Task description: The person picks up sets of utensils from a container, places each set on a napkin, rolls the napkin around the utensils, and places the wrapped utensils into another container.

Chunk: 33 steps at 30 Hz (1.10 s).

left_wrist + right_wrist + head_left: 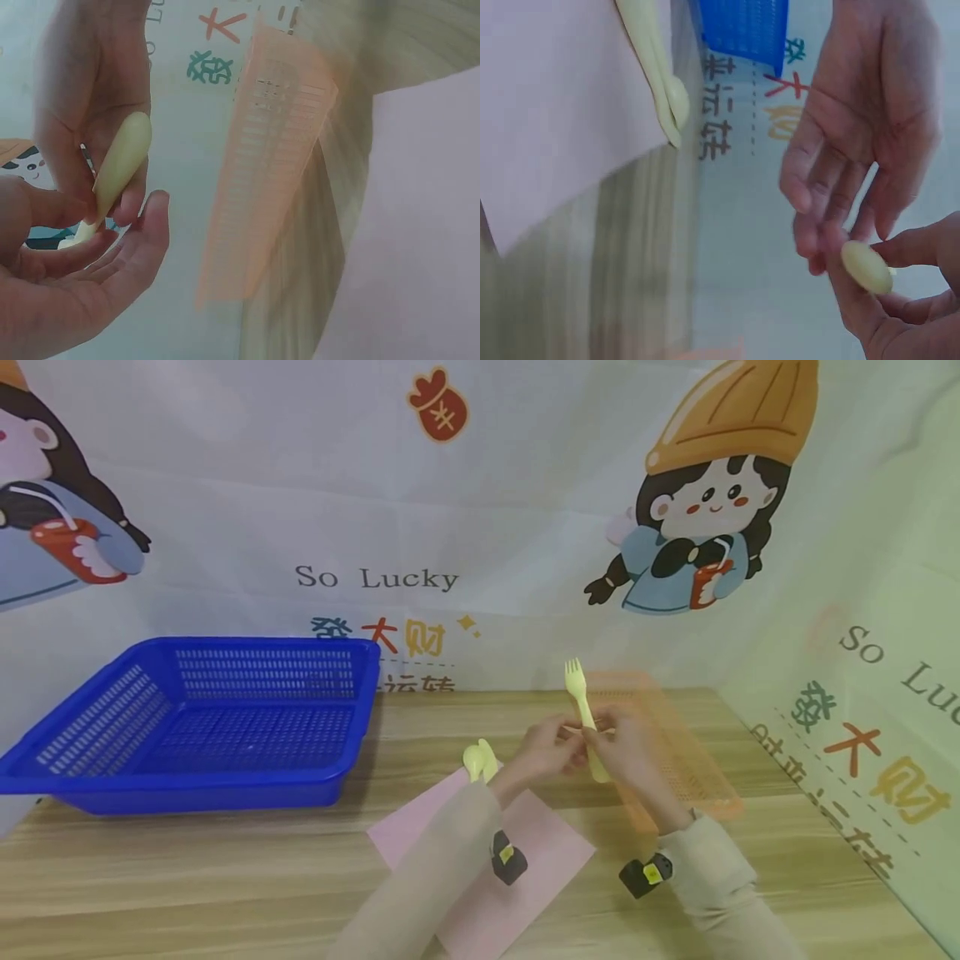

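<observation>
Your right hand (pixel 618 745) pinches the yellow fork (pixel 576 682) by its handle, tines up; your left hand (pixel 546 748) pinches it too, from the left. Just right of the grip: orange basket (pixel 697 781). Left of it: spoon (pixel 473 761) and knife (pixel 489 765) on the pink sheet (pixel 543 853). Farther left: blue basket (pixel 225 795).

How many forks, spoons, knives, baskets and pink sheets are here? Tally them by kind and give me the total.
Fork: 1
Spoon: 1
Knife: 1
Baskets: 2, the blue basket and the orange basket
Pink sheet: 1
Total: 6
</observation>
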### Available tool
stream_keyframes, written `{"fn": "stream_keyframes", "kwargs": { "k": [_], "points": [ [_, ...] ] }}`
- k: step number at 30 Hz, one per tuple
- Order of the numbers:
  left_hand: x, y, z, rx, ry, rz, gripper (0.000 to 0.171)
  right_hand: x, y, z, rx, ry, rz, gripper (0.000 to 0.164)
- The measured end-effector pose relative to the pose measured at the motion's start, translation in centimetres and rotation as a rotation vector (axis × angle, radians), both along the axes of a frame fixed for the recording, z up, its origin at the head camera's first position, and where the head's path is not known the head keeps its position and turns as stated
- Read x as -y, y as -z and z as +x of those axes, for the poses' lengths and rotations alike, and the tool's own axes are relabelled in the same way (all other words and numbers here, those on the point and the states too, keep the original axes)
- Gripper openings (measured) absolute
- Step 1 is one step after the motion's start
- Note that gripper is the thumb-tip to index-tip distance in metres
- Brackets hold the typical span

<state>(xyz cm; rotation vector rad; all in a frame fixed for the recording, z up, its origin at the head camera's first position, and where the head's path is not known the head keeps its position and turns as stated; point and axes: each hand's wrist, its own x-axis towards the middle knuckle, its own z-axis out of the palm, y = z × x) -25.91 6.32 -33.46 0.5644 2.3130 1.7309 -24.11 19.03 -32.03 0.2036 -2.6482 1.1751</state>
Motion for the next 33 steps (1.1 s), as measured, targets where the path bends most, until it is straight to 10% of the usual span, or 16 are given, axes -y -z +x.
{"fn": "stream_keyframes", "kwargs": {
  "k": [25,33],
  "points": [
    [5.1,2.6,-0.9,0.208,-0.134,0.016,0.018,5.1,3.6,0.1,0.129,-0.055,-0.026,0.021],
    [6.3,3.1,-0.8,0.253,-0.178,-0.033,0.017,6.1,4.4,0.2,0.305,-0.133,-0.225,0.022]
  ]
}}
